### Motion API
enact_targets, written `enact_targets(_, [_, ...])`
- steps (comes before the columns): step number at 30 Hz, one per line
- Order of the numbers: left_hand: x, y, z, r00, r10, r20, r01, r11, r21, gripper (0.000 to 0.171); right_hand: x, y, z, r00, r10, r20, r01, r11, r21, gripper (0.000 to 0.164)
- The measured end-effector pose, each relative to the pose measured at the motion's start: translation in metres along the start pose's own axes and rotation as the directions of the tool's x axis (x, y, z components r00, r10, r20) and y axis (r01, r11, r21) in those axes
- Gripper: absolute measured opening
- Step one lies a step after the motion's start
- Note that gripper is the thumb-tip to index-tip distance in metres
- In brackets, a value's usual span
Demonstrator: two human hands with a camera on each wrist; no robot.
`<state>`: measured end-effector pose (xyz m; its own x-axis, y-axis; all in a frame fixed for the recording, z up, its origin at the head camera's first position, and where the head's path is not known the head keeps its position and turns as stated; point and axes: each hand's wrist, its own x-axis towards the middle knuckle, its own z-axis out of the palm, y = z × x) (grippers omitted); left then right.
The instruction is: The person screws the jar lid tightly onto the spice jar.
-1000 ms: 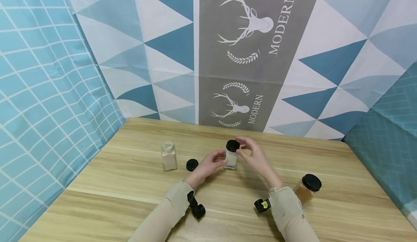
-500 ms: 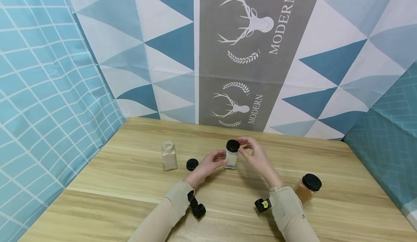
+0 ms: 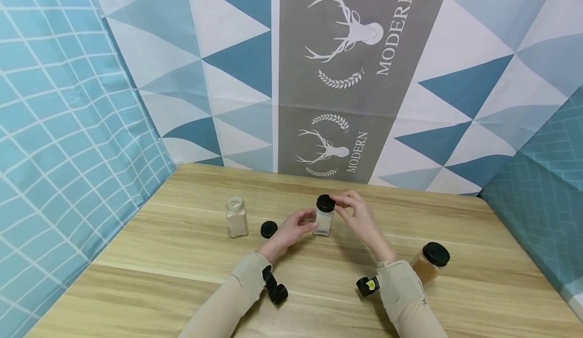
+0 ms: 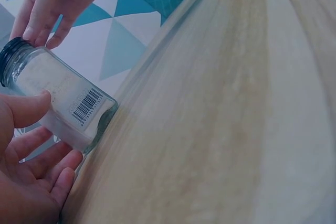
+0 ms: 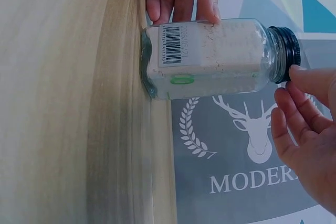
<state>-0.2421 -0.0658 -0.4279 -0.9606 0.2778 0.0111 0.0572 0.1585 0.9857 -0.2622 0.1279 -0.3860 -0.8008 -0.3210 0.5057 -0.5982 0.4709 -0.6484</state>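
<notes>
A square glass jar of pale powder stands upright on the table, with a barcode label low on its side. Its black lid sits on the mouth. My left hand holds the jar body from the left, thumb in front and fingers behind. From the right, my right hand pinches the lid's edge between thumb and fingers. In the right wrist view the lid rests on the jar neck, and the thumb touches its rim. Whether it is fully screwed down I cannot tell.
An uncapped jar of pale powder stands left of the hands. A loose black lid lies beside my left hand. Near my right forearm is a jar of orange-brown powder with a black lid. Patterned cloth hangs behind the table.
The right hand's fingers have shifted slightly around the lid's edge. My left hand and the jar have stayed in place.
</notes>
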Motion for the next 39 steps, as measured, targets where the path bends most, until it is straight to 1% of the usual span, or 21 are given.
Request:
enact_targets(2, [-0.007,0.011,0.000,1.000,-0.001,0.005,0.001,1.000,0.010,0.046,0.000,-0.001,0.000,1.000,0.006,-0.001,-0.006,1.000,0.005,0.024])
enact_targets(3, [-0.006,0.011,0.000,1.000,-0.001,0.004,0.001,1.000,0.014,0.046,0.000,0.000,-0.001,1.000,0.010,0.000,-0.010,1.000,0.007,0.023])
enact_targets(7, [0.001,0.000,-0.001,1.000,-0.003,-0.004,0.003,1.000,0.016,0.048,0.001,0.000,-0.001,1.000,0.003,0.018,-0.004,0.999,0.038,0.019])
enact_targets(9, [0.005,-0.005,-0.001,1.000,-0.005,-0.008,0.005,1.000,0.009,0.048,0.001,0.000,0.000,0.999,-0.004,0.033,0.002,0.997,0.073,0.016])
enact_targets(12, [-0.002,0.006,0.000,1.000,-0.010,-0.004,0.010,1.000,0.007,0.047,0.001,-0.002,0.002,0.998,-0.019,0.054,0.012,0.992,0.129,0.012])
enact_targets(15, [-0.008,0.015,0.000,1.000,-0.012,0.001,0.012,1.000,0.021,0.046,0.000,-0.003,0.003,0.998,-0.027,0.062,0.017,0.988,0.151,0.013])
enact_targets(21, [-0.011,0.016,0.000,1.000,-0.014,0.004,0.014,0.999,0.030,0.046,-0.001,-0.003,0.004,0.998,-0.033,0.048,0.027,0.991,0.128,0.022])
enact_targets(26, [-0.010,0.016,0.000,1.000,-0.013,0.003,0.013,1.000,0.029,0.046,-0.001,-0.002,0.002,0.999,-0.039,0.026,0.036,0.993,0.108,0.023])
enact_targets(33, [-0.009,0.016,-0.001,1.000,-0.013,0.005,0.013,1.000,0.025,0.046,-0.001,-0.003,-0.001,0.999,0.033,0.026,-0.035,0.998,0.048,0.025])
enact_targets(39, [-0.010,0.016,0.000,1.000,-0.009,0.006,0.009,1.000,0.016,0.046,-0.001,-0.002,-0.002,1.000,0.028,0.006,-0.029,0.999,0.015,0.025])
